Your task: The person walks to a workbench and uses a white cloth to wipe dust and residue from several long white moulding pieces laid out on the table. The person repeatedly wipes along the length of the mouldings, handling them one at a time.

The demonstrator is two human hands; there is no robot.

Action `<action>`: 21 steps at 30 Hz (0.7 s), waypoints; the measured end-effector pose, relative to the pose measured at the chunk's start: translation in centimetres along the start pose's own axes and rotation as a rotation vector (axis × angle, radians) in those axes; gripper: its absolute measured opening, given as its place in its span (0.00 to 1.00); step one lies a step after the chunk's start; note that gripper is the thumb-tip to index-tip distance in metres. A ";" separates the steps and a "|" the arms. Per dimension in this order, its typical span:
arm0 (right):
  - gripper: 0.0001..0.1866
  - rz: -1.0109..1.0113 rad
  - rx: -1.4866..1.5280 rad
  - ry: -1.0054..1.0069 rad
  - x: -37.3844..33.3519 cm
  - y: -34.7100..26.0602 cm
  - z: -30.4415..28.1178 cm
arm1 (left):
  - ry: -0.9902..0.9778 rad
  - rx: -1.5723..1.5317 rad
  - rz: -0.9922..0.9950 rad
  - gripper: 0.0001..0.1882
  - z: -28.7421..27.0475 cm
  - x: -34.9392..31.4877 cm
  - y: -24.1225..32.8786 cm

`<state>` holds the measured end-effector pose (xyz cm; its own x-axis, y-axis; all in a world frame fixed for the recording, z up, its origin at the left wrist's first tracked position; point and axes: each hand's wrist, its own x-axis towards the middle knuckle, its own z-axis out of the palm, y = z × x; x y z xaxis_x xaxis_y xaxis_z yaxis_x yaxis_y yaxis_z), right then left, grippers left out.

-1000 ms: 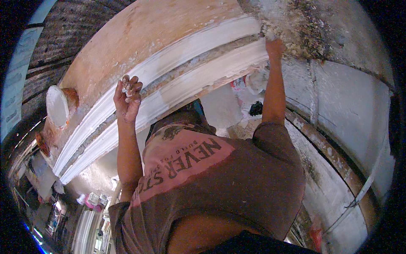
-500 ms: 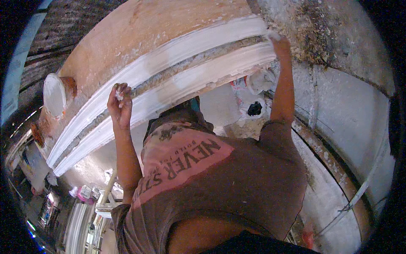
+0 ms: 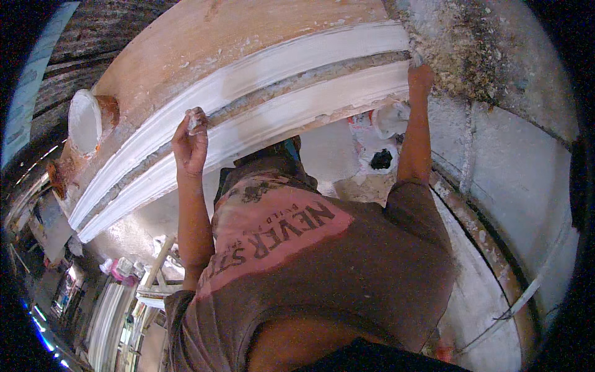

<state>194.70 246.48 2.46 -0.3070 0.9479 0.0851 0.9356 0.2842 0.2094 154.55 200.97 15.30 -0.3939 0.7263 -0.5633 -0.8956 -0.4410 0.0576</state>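
Note:
A long curved white moulding, smooth as plaster, runs along an orange-brown panel. A rough grey groove divides it lengthwise. Over the left part of the moulding, my left hand is raised with its fingers curled round a small whitish lump. My right hand is closed at the moulding's right end, where it meets a crusted, stained surface. Something pale shows at its fingertips, too small to make out.
A white-faced round stub sticks out from the panel at left. Below the moulding at right are a pale tub and a white container with a dark opening. A grey wall stands at right. White lengths stand lower left.
My left hand has moved right and slightly up with the whitish lump. The right hand has shifted a little right and down at the moulding's end. The view has shifted slightly.

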 end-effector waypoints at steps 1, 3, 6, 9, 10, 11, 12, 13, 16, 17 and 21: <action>0.18 -0.126 -0.054 0.043 -0.4 0.0 0.7 | 0.037 0.014 0.004 0.09 0.0 -0.2 0.3; 0.17 -0.265 -0.091 0.078 -1.4 -0.4 1.6 | 0.109 0.041 0.008 0.11 -0.1 -0.6 0.9; 0.18 -0.098 0.134 -0.041 -3.9 -6.2 -2.7 | 0.063 0.069 -0.004 0.13 -2.1 -0.8 2.8; 0.17 -0.156 0.185 -0.049 -8.2 -11.0 -4.4 | -0.029 -0.044 -0.167 0.12 -3.1 -1.4 5.3; 0.16 -0.192 0.183 -0.060 -9.8 -13.2 -4.8 | -0.021 -0.033 -0.164 0.12 -3.8 -1.8 6.2; 0.17 -0.114 0.324 -0.037 -11.7 -14.8 -4.3 | -0.011 -0.008 -0.182 0.12 -4.3 -1.7 7.1; 0.20 -0.045 0.464 -0.001 -13.4 -16.8 -4.4 | -0.009 0.010 -0.192 0.11 -5.0 -1.9 8.2; 0.19 -0.082 0.385 0.008 -15.2 -19.5 -5.3 | 0.008 0.010 -0.199 0.11 -6.2 -2.2 9.5; 0.17 -0.124 0.511 0.042 -22.0 -27.6 -10.0 | 0.052 0.064 -0.174 0.10 -10.9 -4.2 14.1; 0.15 -0.077 0.564 -0.027 -23.8 -29.7 -11.0 | 0.046 0.123 -0.147 0.09 -12.3 -4.8 15.4; 0.13 -0.159 0.514 -0.093 -30.3 -38.4 -14.0 | 0.159 0.303 -0.083 0.11 -14.9 -7.3 20.2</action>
<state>165.62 204.77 5.51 -0.4565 0.8897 0.0000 0.8507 0.4364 -0.2930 142.43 178.94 8.26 -0.3014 0.6511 -0.6966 -0.9533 -0.1899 0.2349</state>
